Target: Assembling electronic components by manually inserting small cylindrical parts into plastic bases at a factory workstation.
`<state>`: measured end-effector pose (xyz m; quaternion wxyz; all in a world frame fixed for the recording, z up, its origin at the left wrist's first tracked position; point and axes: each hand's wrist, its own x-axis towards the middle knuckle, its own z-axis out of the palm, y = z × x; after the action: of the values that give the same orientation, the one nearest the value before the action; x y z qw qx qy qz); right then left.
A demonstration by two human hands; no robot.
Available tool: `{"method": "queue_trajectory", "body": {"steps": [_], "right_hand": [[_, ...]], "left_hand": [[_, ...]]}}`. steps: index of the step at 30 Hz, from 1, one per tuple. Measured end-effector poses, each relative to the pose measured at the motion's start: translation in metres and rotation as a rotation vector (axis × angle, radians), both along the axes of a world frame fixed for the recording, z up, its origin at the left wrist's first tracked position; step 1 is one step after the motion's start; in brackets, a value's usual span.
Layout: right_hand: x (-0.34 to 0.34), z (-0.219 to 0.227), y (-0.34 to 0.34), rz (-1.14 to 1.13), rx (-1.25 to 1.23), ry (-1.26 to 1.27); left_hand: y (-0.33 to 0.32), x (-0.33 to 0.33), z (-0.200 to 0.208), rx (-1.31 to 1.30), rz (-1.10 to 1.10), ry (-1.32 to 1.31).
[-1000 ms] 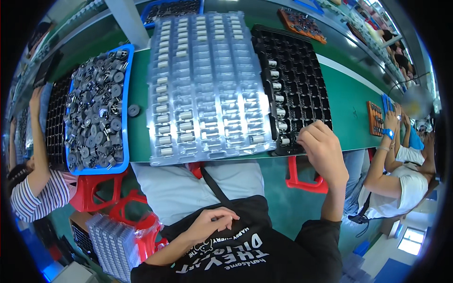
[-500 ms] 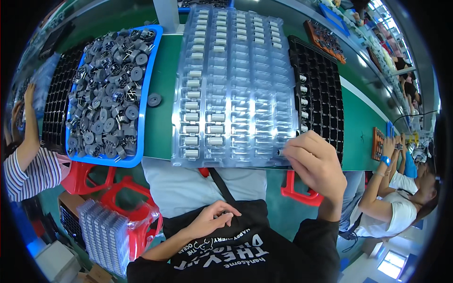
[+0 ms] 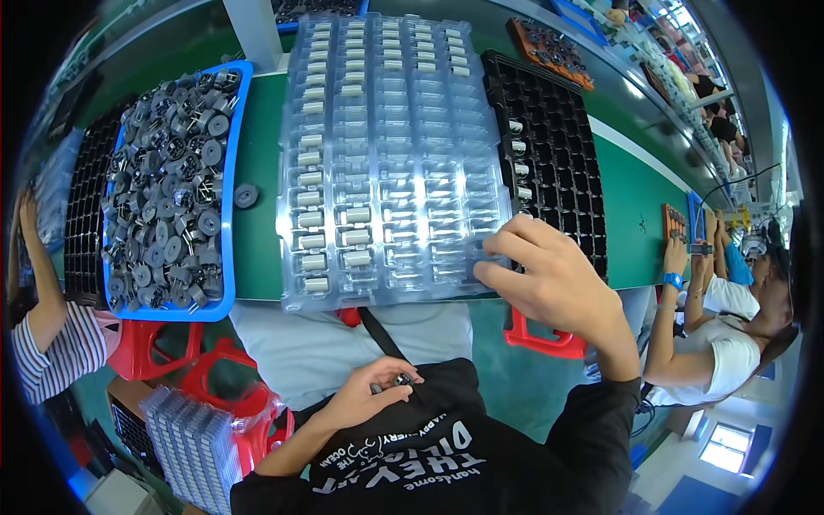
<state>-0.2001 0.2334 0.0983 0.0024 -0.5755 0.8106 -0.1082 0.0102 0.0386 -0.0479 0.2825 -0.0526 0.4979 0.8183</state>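
Observation:
My left hand (image 3: 371, 393) is held in front of my shirt, its fingers curled round a small shiny metal part (image 3: 402, 378). My right hand (image 3: 562, 279) hovers over the lower right corner of a clear plastic tray (image 3: 433, 296). Its thumb and forefinger are apart, and nothing plainly shows between them. Pale metal cylinders (image 3: 356, 215) lie in slots of the clear tray, mostly in the left columns and along the top. Beside it, a black pocketed tray (image 3: 558, 146) has several silver cylinders (image 3: 521, 170) down its left side; my right hand covers its lower corner.
On the left stands a blue bin (image 3: 230, 172) heaped with grey round parts with pins; one loose grey part (image 3: 245, 196) lies beside it. Red stools (image 3: 545, 336) and stacked clear trays (image 3: 190, 438) stand below the green table. Co-workers sit on both sides.
The small cylinder pinched in my right hand is no longer visible, and the thumb and forefinger have parted. My left hand has turned, exposing its metal part. The whole view has shifted.

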Motion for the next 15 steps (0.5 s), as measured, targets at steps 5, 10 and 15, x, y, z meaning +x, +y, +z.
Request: {"method": "queue_trajectory", "body": {"steps": [5,10,15], "right_hand": [[-0.003,0.004,0.003,0.033,0.036,-0.024],[-0.001,0.002,0.004,0.068,0.046,0.038],[-0.003,-0.001,0.005,0.083,-0.012,0.063]], "left_hand": [[-0.004,-0.007,0.001,-0.061,0.038,0.185],[-0.005,-0.008,0.007,0.024,0.123,0.117],[-0.008,-0.012,0.003,0.006,0.159,0.177]]}}
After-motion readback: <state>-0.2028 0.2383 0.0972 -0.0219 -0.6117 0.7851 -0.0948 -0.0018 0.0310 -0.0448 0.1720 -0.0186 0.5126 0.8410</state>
